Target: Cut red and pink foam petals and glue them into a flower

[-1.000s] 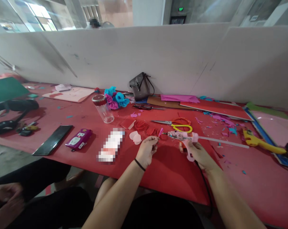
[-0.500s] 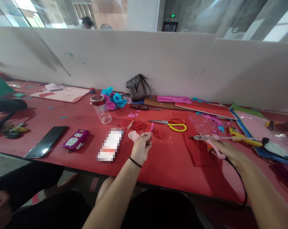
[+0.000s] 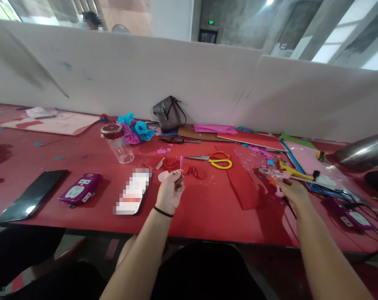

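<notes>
My left hand (image 3: 171, 189), wearing a black band at the wrist, is closed in a pinch. A thin stick with a bright pink paper tip (image 3: 181, 161) stands up from its fingers. Beside that hand lie red paper petals (image 3: 197, 171) and a pale pink paper piece (image 3: 163, 176). On the right, my right hand (image 3: 291, 191) is closed round a pink glue gun (image 3: 271, 174), its nozzle pointing left. Scissors with yellow handles (image 3: 221, 163) lie between the two hands. Near them is a red paper sheet (image 3: 243, 189).
A phone (image 3: 134, 193), a purple power box (image 3: 81, 189) and a glass jar (image 3: 118, 146) stand at left. Behind are paper flowers (image 3: 135, 128) and a black bag (image 3: 168, 114). A yellow glue gun (image 3: 290, 170) and another purple box (image 3: 348, 214) with cables lie right.
The view has turned to the right, bringing a shiny metal cylinder and the right-hand purple box further in. My right hand has moved the glue gun towards the yellow one. My left hand keeps its pinch.
</notes>
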A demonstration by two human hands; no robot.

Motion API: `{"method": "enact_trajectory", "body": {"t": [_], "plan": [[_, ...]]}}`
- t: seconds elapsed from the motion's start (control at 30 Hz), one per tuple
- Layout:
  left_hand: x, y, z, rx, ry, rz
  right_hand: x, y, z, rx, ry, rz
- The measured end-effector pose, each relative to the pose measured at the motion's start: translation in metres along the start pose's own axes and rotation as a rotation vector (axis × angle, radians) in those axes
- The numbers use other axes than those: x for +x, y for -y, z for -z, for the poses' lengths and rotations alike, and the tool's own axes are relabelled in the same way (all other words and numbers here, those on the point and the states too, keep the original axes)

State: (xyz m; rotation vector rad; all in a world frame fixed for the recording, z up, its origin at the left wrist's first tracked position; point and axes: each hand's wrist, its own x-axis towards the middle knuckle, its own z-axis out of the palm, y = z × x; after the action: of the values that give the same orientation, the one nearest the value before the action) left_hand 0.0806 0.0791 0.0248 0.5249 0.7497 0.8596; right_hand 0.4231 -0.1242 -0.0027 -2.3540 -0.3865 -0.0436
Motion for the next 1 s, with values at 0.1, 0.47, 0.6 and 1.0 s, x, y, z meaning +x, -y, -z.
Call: {"method": "enact_trajectory", "body": {"t": [0.1,0.47,0.6,1.0], "plan": [[-0.001,0.008,-0.003,0.003,-0.008,0.033,-0.031,0.022,-0.01,-0.274,-0.338,-0.013],[0.0,-0.003,0.004,-0.003,-0.104,-0.294,-0.137,0.147,-0.13,-0.185,0.231,0.532],[0.001,-0.003,0.003,-0.005,-0.035,-0.118,-0.134,0.141,-0.135,-0.08,0.209,0.639],[0.003,0.017,-0.002,0.022,-0.072,0.029,-0.135,0.137,-0.136,-0.103,0.334,0.739]]}}
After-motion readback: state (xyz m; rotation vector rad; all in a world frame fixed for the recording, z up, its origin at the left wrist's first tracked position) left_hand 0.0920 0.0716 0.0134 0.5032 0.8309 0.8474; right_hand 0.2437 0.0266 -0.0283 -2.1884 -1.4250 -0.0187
